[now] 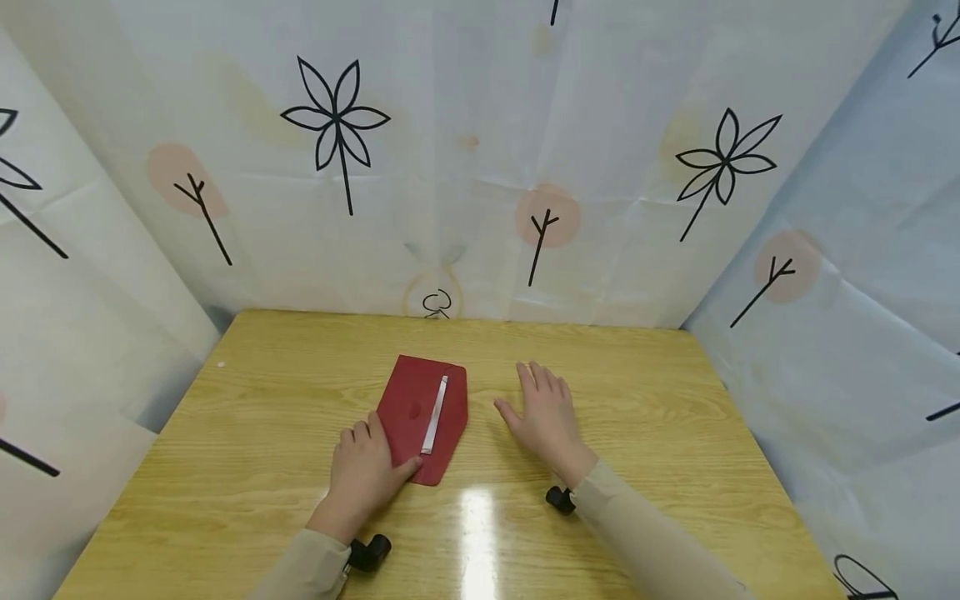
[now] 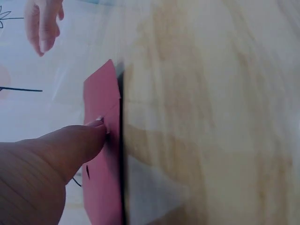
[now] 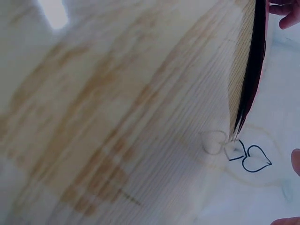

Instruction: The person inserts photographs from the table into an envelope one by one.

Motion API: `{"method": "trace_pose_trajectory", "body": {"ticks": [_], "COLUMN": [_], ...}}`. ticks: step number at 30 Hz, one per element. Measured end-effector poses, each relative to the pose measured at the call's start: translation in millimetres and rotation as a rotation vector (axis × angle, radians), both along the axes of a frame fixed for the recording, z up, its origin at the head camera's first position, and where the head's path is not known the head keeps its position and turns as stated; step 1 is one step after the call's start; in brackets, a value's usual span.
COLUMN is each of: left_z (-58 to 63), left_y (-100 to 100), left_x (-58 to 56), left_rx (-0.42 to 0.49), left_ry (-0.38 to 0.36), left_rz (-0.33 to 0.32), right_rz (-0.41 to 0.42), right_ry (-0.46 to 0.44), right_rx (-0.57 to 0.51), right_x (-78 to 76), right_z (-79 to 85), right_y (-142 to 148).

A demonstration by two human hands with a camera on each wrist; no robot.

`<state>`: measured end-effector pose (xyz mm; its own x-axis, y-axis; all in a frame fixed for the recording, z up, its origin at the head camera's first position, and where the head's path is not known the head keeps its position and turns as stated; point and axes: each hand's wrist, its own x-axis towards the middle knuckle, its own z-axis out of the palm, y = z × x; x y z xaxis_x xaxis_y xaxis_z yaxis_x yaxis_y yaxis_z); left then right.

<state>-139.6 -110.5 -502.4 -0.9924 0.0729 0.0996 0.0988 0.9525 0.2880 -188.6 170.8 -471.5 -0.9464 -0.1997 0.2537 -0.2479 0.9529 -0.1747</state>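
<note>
A flat red envelope [image 1: 400,400] with a pointed edge on its right side lies at the middle of the table. Across its face runs a narrow whitish strip [image 1: 434,415], and left of that a small darker round spot [image 1: 415,411] shows. My left hand [image 1: 362,468] holds the envelope at its near left corner, fingers along the left edge. In the left wrist view the thumb [image 2: 79,145] presses on the red face. My right hand [image 1: 546,417] hovers to the right of the envelope, fingers extended and thumb apart, holding nothing.
The wooden table [image 1: 637,400] has a bright light reflection near its front. White cloth [image 1: 465,100] printed with flowers and small trees hangs behind and at both sides. A small black camera sits at each wrist, the left one [image 1: 370,552] and the right one [image 1: 560,500].
</note>
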Motion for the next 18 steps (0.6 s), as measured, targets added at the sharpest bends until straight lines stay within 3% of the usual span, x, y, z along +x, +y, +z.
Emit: {"method": "trace_pose_trajectory", "body": {"ticks": [9,18], "left_z": [10.1,12.6], "left_y": [2,-7], "left_x": [2.8,-2.7], "left_rx": [0.032,0.045], "left_ry": [-0.063,0.034], "left_rz": [-0.045,-0.122], "right_rz": [-0.015,0.005], "right_ry": [-0.018,0.006], "right_rx": [0.011,0.052], "right_x": [7.2,10.6], "right_z": [1.7,-5.3], "right_y": [4,6]}}
